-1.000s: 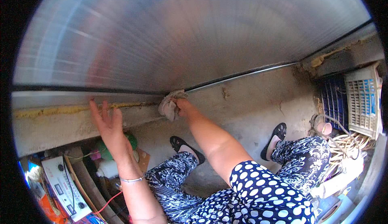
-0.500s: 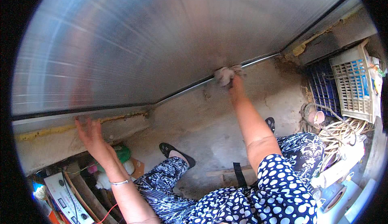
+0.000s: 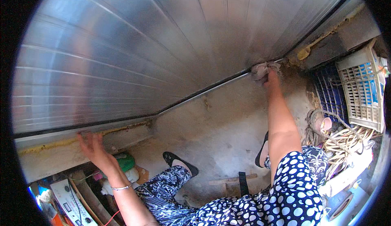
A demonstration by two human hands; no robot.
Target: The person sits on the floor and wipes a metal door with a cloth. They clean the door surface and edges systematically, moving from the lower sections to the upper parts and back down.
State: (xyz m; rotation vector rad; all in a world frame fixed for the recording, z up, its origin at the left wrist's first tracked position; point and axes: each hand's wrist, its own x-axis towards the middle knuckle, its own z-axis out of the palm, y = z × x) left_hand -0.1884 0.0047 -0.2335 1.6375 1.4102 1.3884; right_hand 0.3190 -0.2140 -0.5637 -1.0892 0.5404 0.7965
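Note:
A crumpled greyish-pink cloth [image 3: 260,69] is bunched in my right hand [image 3: 270,77], pressed against the lower edge of a shiny ribbed metal panel [image 3: 171,42], near its right-hand corner. The hand's fingers are closed round the cloth and partly hidden by it. On the left, my left hand [image 3: 97,150] is raised with its fingers apart, holding nothing. Its fingertips are by the ledge with yellow foam [image 3: 61,145] under the panel's dark bottom strip; whether they touch it I cannot tell.
Stacked at the right are a cream plastic crate [image 3: 358,89] and a dark blue crate [image 3: 330,91], with coiled pale cable [image 3: 346,142] below. A white control box [image 3: 69,201] stands at lower left. A wooden strip [image 3: 228,181] lies on the concrete floor [image 3: 203,144].
My right hand has slid the cloth rightward along the panel's bottom edge, nearer the corner. The left hand stays almost in the same place by the ledge.

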